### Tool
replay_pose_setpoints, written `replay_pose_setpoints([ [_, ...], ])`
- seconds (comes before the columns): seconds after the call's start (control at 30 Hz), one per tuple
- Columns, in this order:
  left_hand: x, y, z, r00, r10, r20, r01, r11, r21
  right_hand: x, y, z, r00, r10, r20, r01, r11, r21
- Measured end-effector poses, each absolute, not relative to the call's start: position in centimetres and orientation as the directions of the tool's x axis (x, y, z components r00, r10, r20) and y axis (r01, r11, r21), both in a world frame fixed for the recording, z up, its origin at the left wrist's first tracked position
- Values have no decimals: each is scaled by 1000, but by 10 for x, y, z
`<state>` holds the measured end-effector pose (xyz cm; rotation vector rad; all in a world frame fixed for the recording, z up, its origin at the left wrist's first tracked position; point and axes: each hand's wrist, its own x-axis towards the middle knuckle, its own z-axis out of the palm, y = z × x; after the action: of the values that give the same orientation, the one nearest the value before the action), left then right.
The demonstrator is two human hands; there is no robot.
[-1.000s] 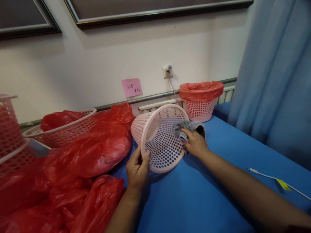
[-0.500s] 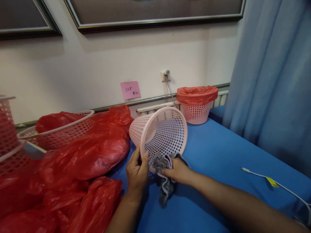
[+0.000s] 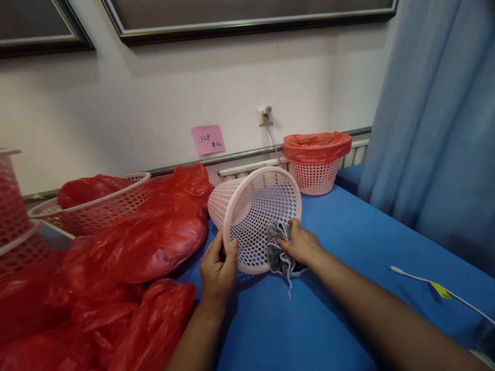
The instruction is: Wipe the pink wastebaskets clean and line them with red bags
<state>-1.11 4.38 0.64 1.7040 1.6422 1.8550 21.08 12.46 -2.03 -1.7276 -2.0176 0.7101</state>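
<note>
A pink perforated plastic wastebasket (image 3: 229,201) lies tipped on its side, its round mouth turned toward me. My left hand (image 3: 218,268) grips the rim at its lower left, thumb on the inside edge. Bunched in my right hand (image 3: 302,243) is a grey cloth (image 3: 279,252) with pale edging. That cloth lies against the lower right part of the rim, and a loose end dangles below it. The fingers behind the cloth are partly hidden.
Red plastic bags (image 3: 154,242) pile up on the left, beside a wide pink basket (image 3: 127,198). A pink basket lined with red plastic (image 3: 315,175) stands at the back. A white cable (image 3: 415,278) lies on the blue tabletop (image 3: 348,232); a blue curtain (image 3: 436,129) hangs right.
My right hand and the cloth have moved right and up along the rim, from its bottom to its lower right. The left hand keeps its hold on the wastebasket.
</note>
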Motion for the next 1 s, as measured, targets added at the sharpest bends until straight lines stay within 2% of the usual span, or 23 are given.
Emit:
replay_pose_setpoints([
  [0.07,-11,44,6,-356,697,622,531,-397,748,215,119,-17,-126,992,18,867,119,-484],
  [0.17,-10,44,5,-356,693,626,531,-401,746,218,111,-15,-94,971,219,941,158,-299],
  [0.23,-10,44,6,-351,692,631,535,-405,741,217,104,-19,-144,947,288,936,225,-271],
  [0.27,-10,43,6,-346,691,635,538,-408,737,214,100,-22,-196,942,274,923,272,-273],
  [0.37,-9,43,6,-330,689,646,546,-419,726,206,83,-35,-351,925,146,860,380,-340],
  [0.5,-10,43,4,-314,694,648,550,-423,720,200,69,-49,-373,927,45,834,356,-422],
  [0.67,-10,43,3,-302,698,649,551,-428,716,212,92,-54,-435,889,141,796,453,-401],
  [0.73,-10,43,2,-300,695,653,551,-433,714,214,100,-53,-420,895,150,797,443,-412],
  [0.87,-10,44,2,-297,687,663,551,-444,707,193,83,-43,-430,890,151,714,437,-547],
  [1.0,-15,44,3,-310,676,668,557,-441,704,160,55,-33,-538,791,291,459,564,-686],
])
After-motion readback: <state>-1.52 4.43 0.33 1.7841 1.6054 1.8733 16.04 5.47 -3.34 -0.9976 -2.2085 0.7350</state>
